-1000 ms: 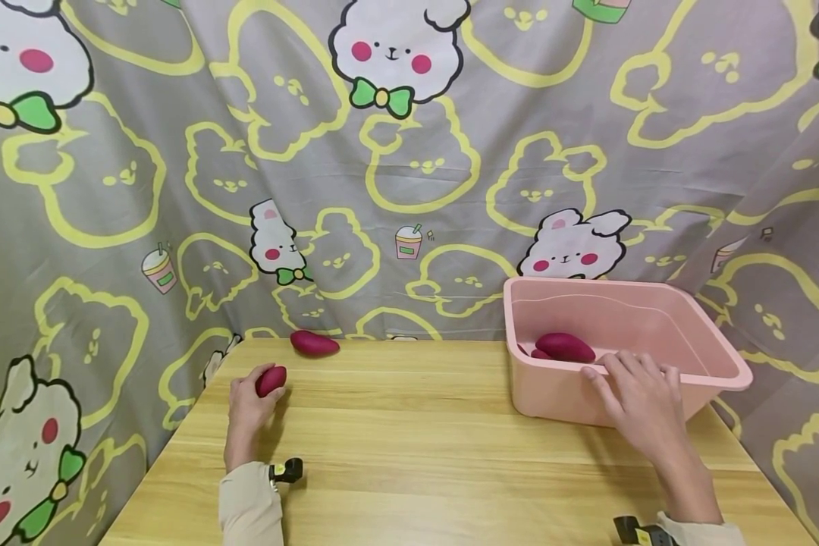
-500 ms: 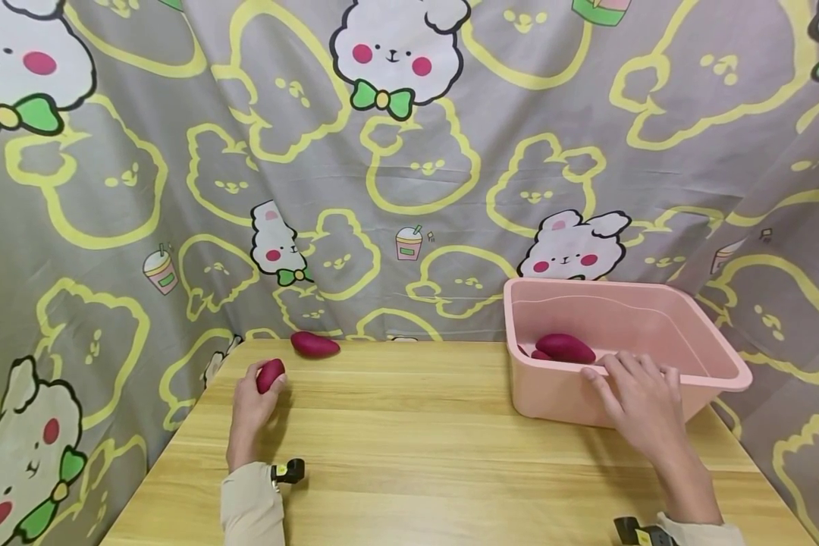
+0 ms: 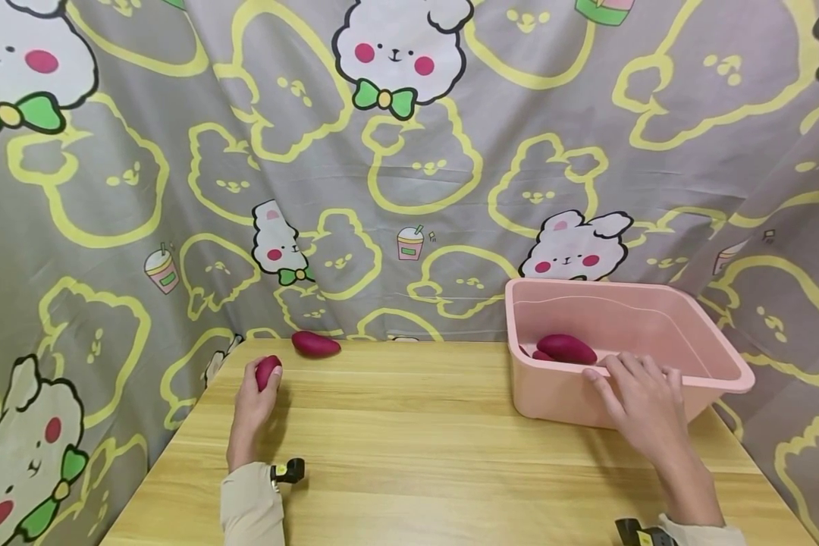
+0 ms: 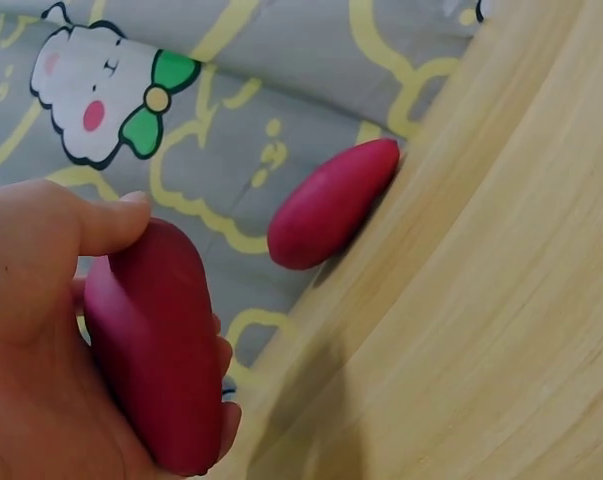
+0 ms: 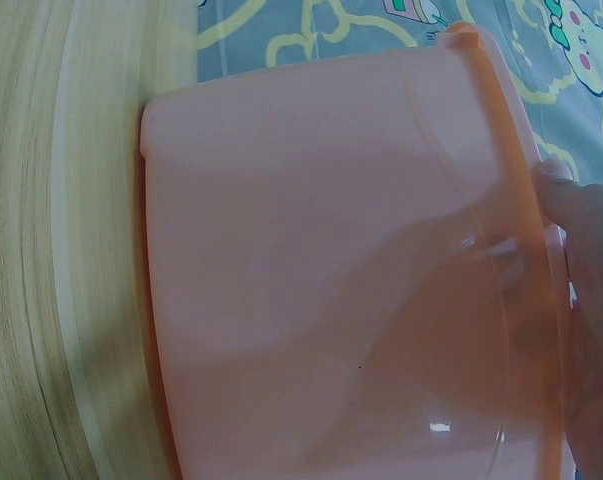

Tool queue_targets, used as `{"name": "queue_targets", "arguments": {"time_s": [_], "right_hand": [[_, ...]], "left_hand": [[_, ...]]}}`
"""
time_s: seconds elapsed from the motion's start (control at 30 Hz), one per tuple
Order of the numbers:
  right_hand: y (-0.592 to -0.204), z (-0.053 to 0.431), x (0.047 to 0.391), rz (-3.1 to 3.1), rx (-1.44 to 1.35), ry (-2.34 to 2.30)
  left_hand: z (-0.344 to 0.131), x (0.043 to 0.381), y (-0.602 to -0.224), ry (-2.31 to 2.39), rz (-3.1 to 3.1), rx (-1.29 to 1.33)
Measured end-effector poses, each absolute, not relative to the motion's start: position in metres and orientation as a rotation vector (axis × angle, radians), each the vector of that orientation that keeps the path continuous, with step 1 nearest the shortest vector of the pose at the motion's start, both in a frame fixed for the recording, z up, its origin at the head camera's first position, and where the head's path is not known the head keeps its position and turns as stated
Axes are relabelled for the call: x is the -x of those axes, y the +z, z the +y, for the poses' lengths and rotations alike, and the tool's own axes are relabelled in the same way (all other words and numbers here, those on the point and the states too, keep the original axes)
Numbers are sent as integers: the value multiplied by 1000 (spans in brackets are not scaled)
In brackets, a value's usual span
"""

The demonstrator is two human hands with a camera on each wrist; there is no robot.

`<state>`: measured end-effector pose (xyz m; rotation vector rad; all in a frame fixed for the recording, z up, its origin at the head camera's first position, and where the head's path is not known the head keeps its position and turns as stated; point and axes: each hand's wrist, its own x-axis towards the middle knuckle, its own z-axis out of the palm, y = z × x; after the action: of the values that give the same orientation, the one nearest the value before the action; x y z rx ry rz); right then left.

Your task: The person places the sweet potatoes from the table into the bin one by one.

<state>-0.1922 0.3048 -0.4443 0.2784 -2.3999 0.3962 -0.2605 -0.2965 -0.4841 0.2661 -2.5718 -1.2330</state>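
My left hand (image 3: 251, 402) grips a dark magenta sweet potato (image 4: 156, 345), thumb over one end and fingers curled behind it. In the left wrist view it hangs above the wooden table, whose surface carries a shadow. A second sweet potato (image 3: 315, 344) lies at the table's back edge against the curtain, just beyond this hand. On the right stands a pink plastic bin (image 3: 563, 398), and my right hand (image 3: 638, 409) holds its near rim with the fingers hooked over the inside. Inside the bin a large sweet potato (image 3: 566, 349) lies with others partly hidden by the front wall.
A grey curtain (image 3: 423, 174) with rabbit and yellow outline prints hangs right behind the table and along both sides. The wooden table (image 3: 409, 447) stretches between my two arms, with the bin near its right edge.
My left hand has shifted slightly away from me and turned the sweet potato a little more upright. My right hand and the bin have stayed in place.
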Motion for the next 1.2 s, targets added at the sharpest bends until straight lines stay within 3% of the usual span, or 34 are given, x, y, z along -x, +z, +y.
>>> {"name": "queue_targets", "arguments": {"time_s": [1.2], "right_hand": [[-445, 306, 192, -2394, -288, 388]], "left_hand": [[-284, 267, -474, -1199, -2505, -83]]}}
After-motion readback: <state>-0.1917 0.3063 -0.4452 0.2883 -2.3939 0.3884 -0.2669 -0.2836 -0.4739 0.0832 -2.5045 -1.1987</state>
